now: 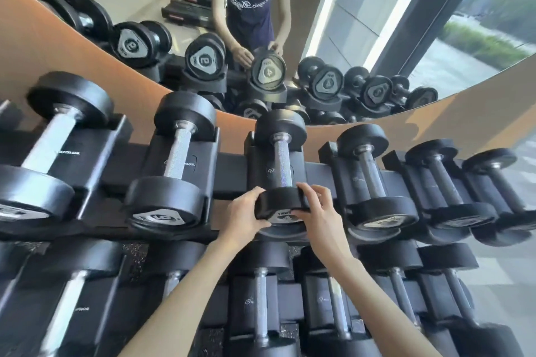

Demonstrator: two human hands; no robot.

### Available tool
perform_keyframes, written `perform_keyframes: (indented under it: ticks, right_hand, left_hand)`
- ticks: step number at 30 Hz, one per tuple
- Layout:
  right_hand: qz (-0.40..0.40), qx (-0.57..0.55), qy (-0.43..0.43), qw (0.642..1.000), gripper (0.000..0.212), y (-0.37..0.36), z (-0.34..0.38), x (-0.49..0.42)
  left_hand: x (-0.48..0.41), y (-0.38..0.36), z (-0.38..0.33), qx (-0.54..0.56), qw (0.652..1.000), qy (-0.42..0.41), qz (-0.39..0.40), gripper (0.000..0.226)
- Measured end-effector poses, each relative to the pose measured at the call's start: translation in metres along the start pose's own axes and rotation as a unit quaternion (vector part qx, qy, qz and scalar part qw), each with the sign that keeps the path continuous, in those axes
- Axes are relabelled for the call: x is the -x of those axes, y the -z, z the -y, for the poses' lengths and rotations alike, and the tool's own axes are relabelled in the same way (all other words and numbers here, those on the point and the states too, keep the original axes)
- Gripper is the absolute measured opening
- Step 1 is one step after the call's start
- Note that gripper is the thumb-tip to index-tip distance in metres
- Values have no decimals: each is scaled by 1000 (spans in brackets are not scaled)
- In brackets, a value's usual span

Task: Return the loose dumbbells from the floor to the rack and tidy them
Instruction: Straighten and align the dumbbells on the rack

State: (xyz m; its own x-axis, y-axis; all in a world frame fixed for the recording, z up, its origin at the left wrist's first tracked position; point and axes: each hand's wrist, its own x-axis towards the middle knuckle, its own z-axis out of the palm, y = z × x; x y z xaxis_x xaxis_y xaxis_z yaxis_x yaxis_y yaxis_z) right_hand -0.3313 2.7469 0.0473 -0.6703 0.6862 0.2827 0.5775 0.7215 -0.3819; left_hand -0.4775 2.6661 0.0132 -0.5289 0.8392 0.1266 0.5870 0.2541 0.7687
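Forearms reach in: left hand (245, 213) and right hand (323, 219) both curl fingers round the dumbbell (281, 159)'s near head, cradled on the upper rack (229, 171).

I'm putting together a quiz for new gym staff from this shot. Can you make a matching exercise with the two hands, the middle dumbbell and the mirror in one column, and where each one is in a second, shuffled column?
Things
1. left hand
2. right hand
3. middle dumbbell
4. mirror

Places
a. behind the rack, reflecting it
b. gripping the right side of the dumbbell's near head
c. on the rack's upper row, handle pointing away from the person
d. gripping the left side of the dumbbell's near head

Pairs: 1-d, 2-b, 3-c, 4-a
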Motion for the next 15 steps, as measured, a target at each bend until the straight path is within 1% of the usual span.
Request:
perform_keyframes:
  ticks: [2, 3, 5, 6, 7, 11, 15]
  right_hand:
    - [0, -35, -23, 999, 49, 2, -11, -4]
    - [9, -73, -43, 996, 47, 3, -18, -4]
    - [31, -181, -78, 980, 44, 4, -26, -1]
    - [37, -228, -96, 968, 46, 3, -30, 0]
    - [35, -248, -111, 962, 46, 0, -34, 2]
    - [50, -244, -105, 963, 52, -2, -39, -2]
    - [60, -223, -79, 970, 50, 4, -30, -2]
  left_hand:
    - [-6, 6, -5, -49, 998, -27, 22, 57]
    - [-8, 10, -10, -83, 995, -46, 34, 52]
    - [-14, 17, -20, -146, 985, -80, 44, 40]
    - [-17, 19, -23, -166, 981, -93, 44, 38]
    - [-19, 19, -25, -173, 979, -100, 44, 38]
    - [-17, 18, -19, -126, 989, -70, 31, 41]
    - [-6, 17, -10, -69, 997, -27, -2, 49]
